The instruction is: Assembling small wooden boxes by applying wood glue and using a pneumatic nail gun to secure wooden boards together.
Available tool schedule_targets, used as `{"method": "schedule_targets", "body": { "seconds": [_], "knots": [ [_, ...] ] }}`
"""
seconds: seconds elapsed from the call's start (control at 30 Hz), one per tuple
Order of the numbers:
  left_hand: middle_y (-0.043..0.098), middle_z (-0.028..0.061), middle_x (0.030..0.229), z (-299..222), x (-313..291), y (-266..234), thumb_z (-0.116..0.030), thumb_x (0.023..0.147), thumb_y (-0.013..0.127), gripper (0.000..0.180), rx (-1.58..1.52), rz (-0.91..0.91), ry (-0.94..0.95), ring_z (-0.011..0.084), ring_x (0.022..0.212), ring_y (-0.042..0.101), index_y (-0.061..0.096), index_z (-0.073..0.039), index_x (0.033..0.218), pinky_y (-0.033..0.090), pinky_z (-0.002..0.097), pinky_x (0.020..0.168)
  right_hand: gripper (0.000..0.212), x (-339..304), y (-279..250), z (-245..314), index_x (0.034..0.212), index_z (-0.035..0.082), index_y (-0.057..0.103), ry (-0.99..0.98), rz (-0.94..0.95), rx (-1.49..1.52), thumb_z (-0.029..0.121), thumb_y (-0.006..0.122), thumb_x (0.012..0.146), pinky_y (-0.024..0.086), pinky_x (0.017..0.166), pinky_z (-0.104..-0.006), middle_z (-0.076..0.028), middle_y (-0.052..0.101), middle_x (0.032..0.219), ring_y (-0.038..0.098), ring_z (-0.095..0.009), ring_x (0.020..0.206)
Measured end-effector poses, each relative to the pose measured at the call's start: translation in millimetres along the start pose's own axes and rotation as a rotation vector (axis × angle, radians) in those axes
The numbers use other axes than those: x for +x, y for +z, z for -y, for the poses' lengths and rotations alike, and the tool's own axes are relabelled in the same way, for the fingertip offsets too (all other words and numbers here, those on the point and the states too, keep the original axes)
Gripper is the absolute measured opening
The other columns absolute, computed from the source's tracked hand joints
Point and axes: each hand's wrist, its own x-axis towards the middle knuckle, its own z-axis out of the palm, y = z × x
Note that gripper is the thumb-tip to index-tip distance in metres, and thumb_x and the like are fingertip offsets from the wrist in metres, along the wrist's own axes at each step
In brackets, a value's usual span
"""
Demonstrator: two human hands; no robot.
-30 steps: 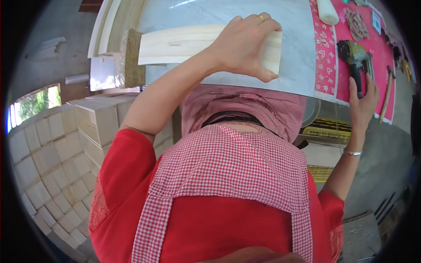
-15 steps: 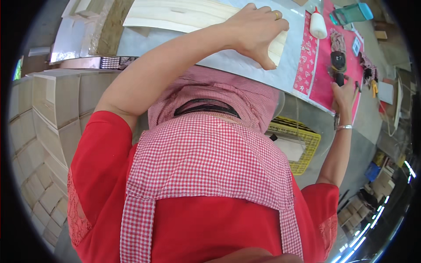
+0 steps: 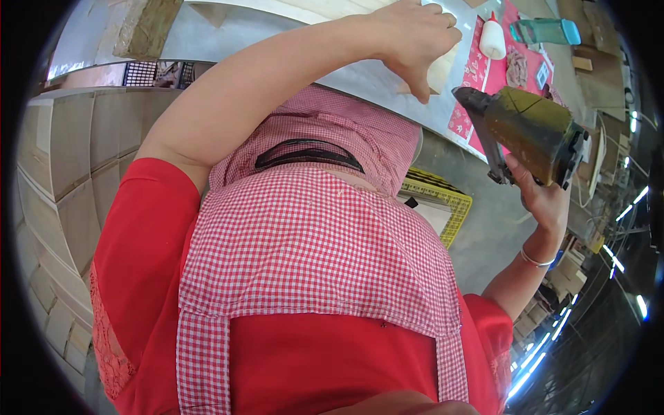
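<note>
My left hand (image 3: 413,48) grips a pale wooden board (image 3: 443,69) near its right end, with the thumb by the near edge and the fingers over the far side. Most of the board runs off to the left behind my forearm and the upper rim of the picture. My right hand (image 3: 543,197) is closed round a nail gun (image 3: 529,128), dark with a worn yellowish-green body. The tool is lifted at the right of the table, its black nose pointing left toward the board's end, with a gap between them.
On the pink patterned cloth (image 3: 508,17) lie a white glue bottle (image 3: 492,40) with a red tip and a crumpled rag (image 3: 516,69). A teal bottle (image 3: 546,31) lies beyond. Stacked wooden boxes (image 3: 66,145) stand at left; a yellow crate (image 3: 460,204) sits below the table edge.
My right hand has picked the nail gun up off the pink cloth and raised it toward me. The left hand keeps hold of the board. The view has shifted slightly.
</note>
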Motion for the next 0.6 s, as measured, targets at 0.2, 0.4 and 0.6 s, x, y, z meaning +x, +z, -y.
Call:
{"method": "schedule_targets", "body": {
  "seconds": [0.2, 0.4, 0.6],
  "knots": [
    [0.06, 0.0207, 0.109, -23, -5, -6, -0.043, 0.057, 0.086, 0.072, 0.111, 0.001, -0.098, 0.0345, 0.11, 0.055, 0.059, 0.003, 0.105, 0.042, 0.0454, 0.093, 0.047, 9, 5, 13, 0.115, -0.003, 0.061, -0.079, 0.118, -0.135, 0.007, 0.085, 0.076, 0.054, 0.083, -0.0315, -0.009, 0.07, 0.108, 0.066, -0.016, 0.096],
    [0.06, 0.0204, 0.109, 6, -2, 7, -0.041, 0.057, 0.086, 0.069, -0.034, -0.064, 0.016, 0.0344, 0.11, 0.055, 0.06, 0.003, 0.103, 0.043, 0.0452, 0.093, 0.047, 14, 6, 14, 0.115, -0.003, 0.061, -0.082, 0.115, -0.085, 0.009, 0.086, 0.076, 0.054, 0.083, -0.0315, -0.009, 0.07, 0.109, 0.065, -0.016, 0.097],
    [0.061, 0.0203, 0.109, 2, 0, 4, -0.041, 0.058, 0.086, 0.067, -0.011, -0.038, 0.007, 0.034, 0.108, 0.056, 0.061, 0.003, 0.102, 0.043, 0.0452, 0.092, 0.043, 20, 2, 5, 0.118, -0.001, 0.063, -0.096, 0.18, -0.13, 0.012, 0.082, 0.082, 0.054, 0.077, -0.0295, -0.007, 0.071, 0.107, 0.065, -0.014, 0.091]
  ]
}}
